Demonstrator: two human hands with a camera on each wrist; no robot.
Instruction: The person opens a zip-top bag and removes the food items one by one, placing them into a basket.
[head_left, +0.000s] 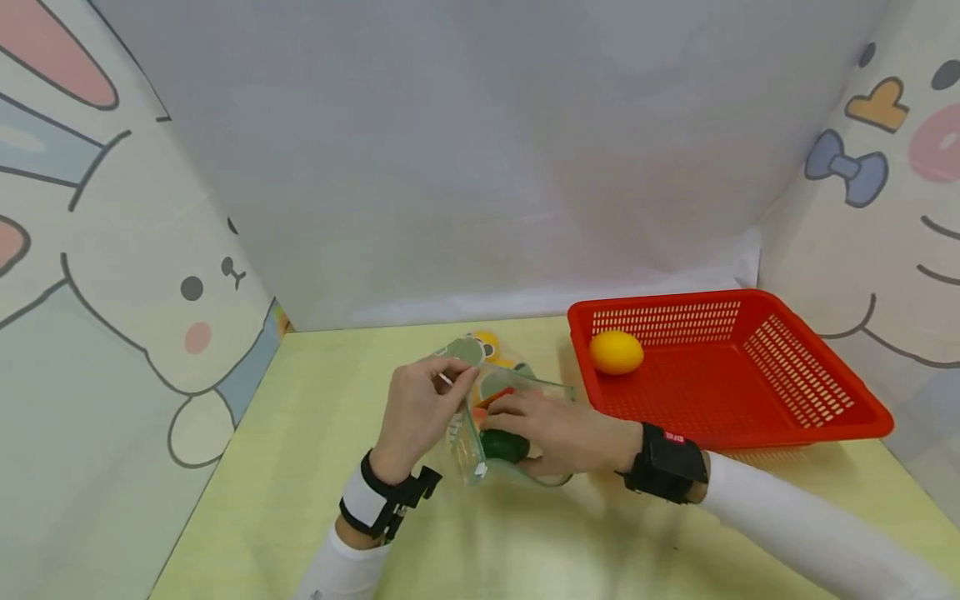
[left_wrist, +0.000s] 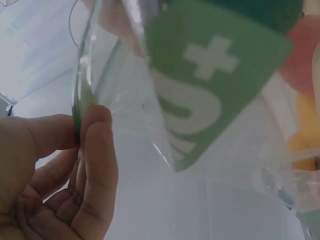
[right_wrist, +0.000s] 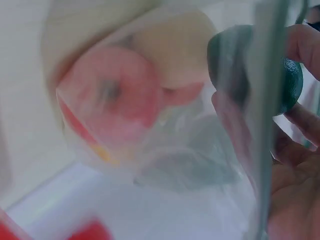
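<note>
My left hand (head_left: 420, 408) pinches the rim of the clear plastic bag (head_left: 480, 450) near the middle of the tabletop (head_left: 300, 467). My right hand (head_left: 555, 429) grips a dark green fruit (head_left: 504, 446) at the bag's mouth. A red basket (head_left: 825, 417) with a lemon (head_left: 616, 352) stands at the right edge.

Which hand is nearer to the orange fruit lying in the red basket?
The right. The right hand is at the clear bag, just left of the red basket holding the orange fruit. The left hand pinches the bag's edge farther left.
</note>
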